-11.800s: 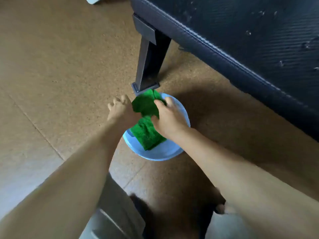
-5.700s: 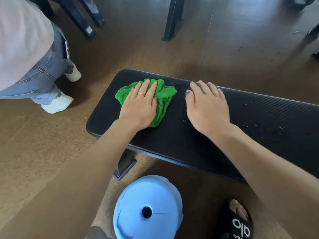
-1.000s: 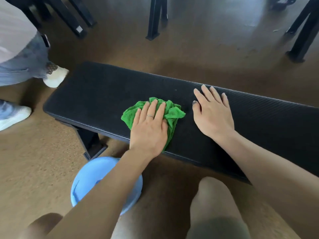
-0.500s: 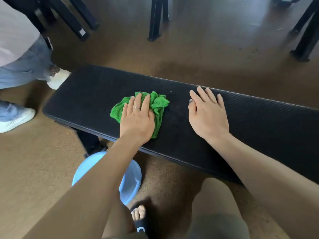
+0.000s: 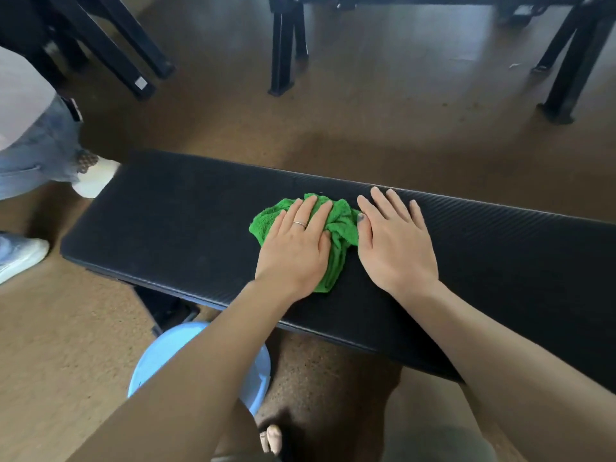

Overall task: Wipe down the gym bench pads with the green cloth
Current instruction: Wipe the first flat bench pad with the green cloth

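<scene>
A long black bench pad runs across the view from left to right. The crumpled green cloth lies on the pad near its middle. My left hand presses flat on the cloth with straight fingers, a ring on one finger. Just to its right, my right hand rests flat on the bare pad, its thumb touching the cloth's right edge.
A light blue basin stands on the brown floor under the bench's near edge, beside the bench's black leg. Another person in jeans and white shoes stands at the left. Black legs of other equipment rise behind the bench.
My left hand has slid the cloth to the right along the pad, up against my right hand. My right hand has stayed flat on the pad.
</scene>
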Tool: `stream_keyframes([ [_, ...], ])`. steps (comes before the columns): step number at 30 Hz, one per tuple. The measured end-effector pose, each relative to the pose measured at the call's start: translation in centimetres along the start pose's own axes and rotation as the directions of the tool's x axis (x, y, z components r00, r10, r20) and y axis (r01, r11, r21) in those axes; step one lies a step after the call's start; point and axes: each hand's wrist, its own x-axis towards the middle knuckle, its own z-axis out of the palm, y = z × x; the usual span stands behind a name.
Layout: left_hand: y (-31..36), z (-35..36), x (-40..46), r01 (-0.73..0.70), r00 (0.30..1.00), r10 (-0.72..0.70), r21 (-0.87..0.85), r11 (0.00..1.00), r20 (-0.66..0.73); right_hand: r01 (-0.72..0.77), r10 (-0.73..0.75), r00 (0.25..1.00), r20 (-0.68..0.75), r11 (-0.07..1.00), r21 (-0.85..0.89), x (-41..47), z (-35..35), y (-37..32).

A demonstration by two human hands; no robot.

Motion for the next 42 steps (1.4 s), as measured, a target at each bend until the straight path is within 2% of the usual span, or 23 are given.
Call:
stream_keyframes([
  [6,0.3,-0.4,4.6,0.037,0.999,-0.037,-0.027,0.999,-0.002,-0.035,0.036,0.998,-0.051,0.999,0.024,0.1,0.2,0.1],
  [14,0.3,-0.4,-2.9,-0.052,0.998,0.052,0.004,0.999,0.039,-0.015,0.016,0.999,-0.046,1.0,0.02,-0.4,0.1,0.2],
  [18,-1.3,-0.8,2.3,-0.081,0.997,0.081,-0.015,0.997,0.017,-0.021,0.024,0.997,-0.074,0.999,0.035,-0.1,0.4,0.2],
  [22,-2.1,-0.8,9.0,-0.026,0.999,0.025,-0.025,0.999,-0.039,-0.044,0.047,0.993,-0.106,0.999,0.032,0.3,0.7,0.2],
  [25,-1.6,-0.8,10.9,0.022,0.998,-0.022,0.002,1.0,-0.054,-0.049,0.052,0.993,-0.109,0.998,0.027,0.3,0.5,0.1],
  [29,-0.4,-0.7,6.5,0.002,0.999,-0.003,-0.019,1.0,-0.052,-0.056,0.065,0.99,-0.122,0.995,0.077,-0.2,0.2,0.0],
  [34,1.7,0.2,-2.7,-0.146,0.989,0.146,0.005,0.989,0.001,-0.085,0.101,0.988,-0.115,0.987,0.137,-0.3,0.1,0.5],
  [39,0.5,0.0,0.5,-0.192,0.981,0.192,0.005,0.981,0.004,-0.084,0.095,0.99,-0.106,0.991,0.103,0.2,0.1,0.1],
  [42,0.8,-0.2,2.3,-0.137,0.991,0.137,-0.029,0.99,-0.008,-0.081,0.088,0.99,-0.106,0.994,0.066,0.3,0.2,0.1],
])
